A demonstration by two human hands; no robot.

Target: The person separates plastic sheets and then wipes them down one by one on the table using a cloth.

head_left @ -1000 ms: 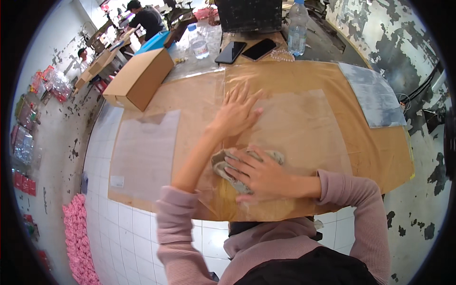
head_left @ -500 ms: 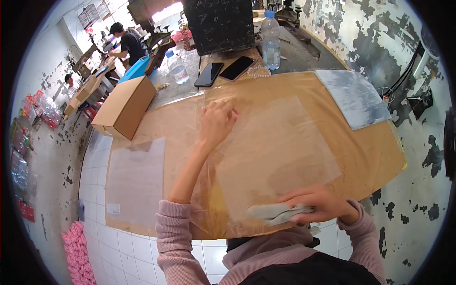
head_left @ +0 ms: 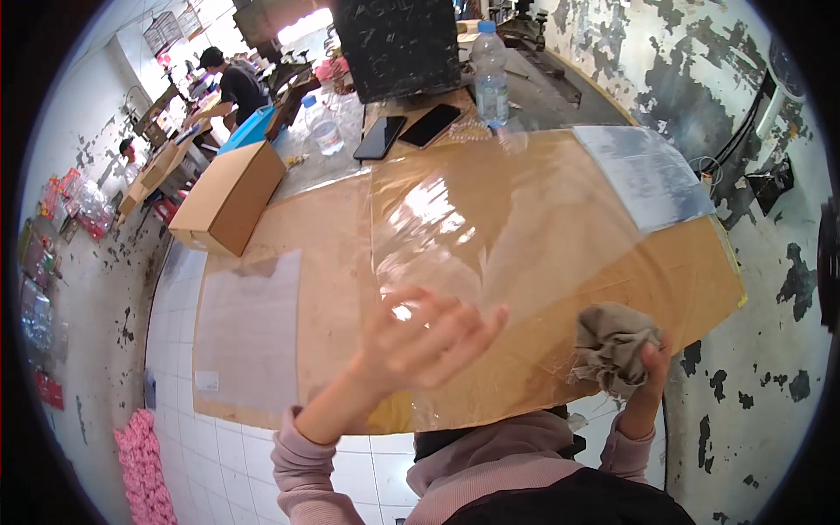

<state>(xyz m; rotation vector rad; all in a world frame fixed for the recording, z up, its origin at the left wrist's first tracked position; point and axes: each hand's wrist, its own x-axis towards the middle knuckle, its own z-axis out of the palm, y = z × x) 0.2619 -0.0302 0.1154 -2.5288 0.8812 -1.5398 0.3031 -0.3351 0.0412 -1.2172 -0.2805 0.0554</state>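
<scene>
My right hand [head_left: 654,360] grips a crumpled grey cloth [head_left: 615,343] at the table's near right edge, raised above the surface. My left hand [head_left: 424,341] is smeared by motion over the near middle of the table. Its fingers look partly bent, and whether they touch anything cannot be made out. Just beyond it a clear plastic sheet [head_left: 560,223] looks curved and partly raised, its outline faint. Bright glare lies on the plastic left of it. Brown covering [head_left: 612,302] spreads underneath.
Another translucent sheet [head_left: 249,337] lies at the left, near a cardboard box [head_left: 229,197]. Two phones [head_left: 381,138], water bottles [head_left: 492,83] and a dark block [head_left: 398,52] stand or lie at the back. A grey-white panel [head_left: 647,179] rests far right. A person [head_left: 236,87] works beyond.
My left hand has come from the table's far middle toward me. My right hand has moved right with the cloth, off the sheet. The sheet has shifted away and now looks raised and curved.
</scene>
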